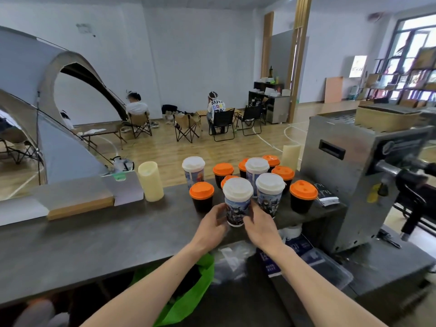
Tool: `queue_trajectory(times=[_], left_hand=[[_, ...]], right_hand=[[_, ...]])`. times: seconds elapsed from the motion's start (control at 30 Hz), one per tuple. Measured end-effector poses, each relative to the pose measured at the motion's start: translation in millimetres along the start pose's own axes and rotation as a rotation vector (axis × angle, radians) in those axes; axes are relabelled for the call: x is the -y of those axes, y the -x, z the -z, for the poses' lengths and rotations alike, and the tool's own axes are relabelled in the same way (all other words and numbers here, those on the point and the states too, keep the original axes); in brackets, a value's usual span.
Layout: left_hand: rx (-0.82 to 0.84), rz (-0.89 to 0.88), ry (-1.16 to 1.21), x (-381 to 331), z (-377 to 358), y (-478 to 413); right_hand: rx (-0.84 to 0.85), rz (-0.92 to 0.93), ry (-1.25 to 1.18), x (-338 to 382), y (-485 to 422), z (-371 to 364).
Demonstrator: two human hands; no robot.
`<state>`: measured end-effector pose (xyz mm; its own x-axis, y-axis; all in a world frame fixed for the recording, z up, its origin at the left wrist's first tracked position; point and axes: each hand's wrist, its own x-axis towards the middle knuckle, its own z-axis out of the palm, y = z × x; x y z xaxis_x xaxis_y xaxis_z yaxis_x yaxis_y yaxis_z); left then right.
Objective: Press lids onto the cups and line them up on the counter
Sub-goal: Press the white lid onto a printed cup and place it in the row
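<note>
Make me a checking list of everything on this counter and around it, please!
Surface: grey counter, with cups standing upright on it.
Job's things: front cup has its white lid on; three more white-lidded cups; several orange-lidded cups; all bunched together, not in a line.
Clutter: two cream cylinders; green bag below the counter; metal machine at the right.
Hands: left hand and right hand both grip the front cup low down.
Cables: nothing seen.
Surroundings: grey tent, folding chairs, people sitting.

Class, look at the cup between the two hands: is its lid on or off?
On: a white lid covers the cup; the left hand and right hand grip its sides.
</note>
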<state>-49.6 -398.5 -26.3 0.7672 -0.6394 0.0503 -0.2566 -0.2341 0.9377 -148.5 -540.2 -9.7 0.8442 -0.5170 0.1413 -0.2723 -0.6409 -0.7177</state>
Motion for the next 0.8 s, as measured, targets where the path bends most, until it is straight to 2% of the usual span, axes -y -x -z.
queue_trajectory(times=[0.23, 0.3, 0.37, 0.43, 0.53, 0.67, 0.8], left_hand=[[-0.009, 0.062, 0.016, 17, -6, -2], [-0.005, 0.066, -0.048, 16, -4, 0], [-0.066, 0.027, -0.259, 14, 4, 4], [-0.168, -0.047, -0.601, 11, 21, 12], [-0.238, -0.085, -0.957, 10, 57, 28], [-0.377, -0.055, -1.085, 21, 127, 63], [-0.508, 0.055, -1.138, 41, 212, 117]], right_hand=[[0.079, 0.001, 0.008, -13, -1, -7], [0.056, -0.027, 0.089, -14, 0, -8], [-0.016, -0.016, 0.321, -12, 3, -8], [-0.043, 0.036, 0.504, -1, 6, -9], [0.053, 0.189, 0.525, 27, 4, -27], [0.225, 0.408, 0.416, 83, -1, -76], [0.305, 0.559, 0.396, 149, -3, -140]])
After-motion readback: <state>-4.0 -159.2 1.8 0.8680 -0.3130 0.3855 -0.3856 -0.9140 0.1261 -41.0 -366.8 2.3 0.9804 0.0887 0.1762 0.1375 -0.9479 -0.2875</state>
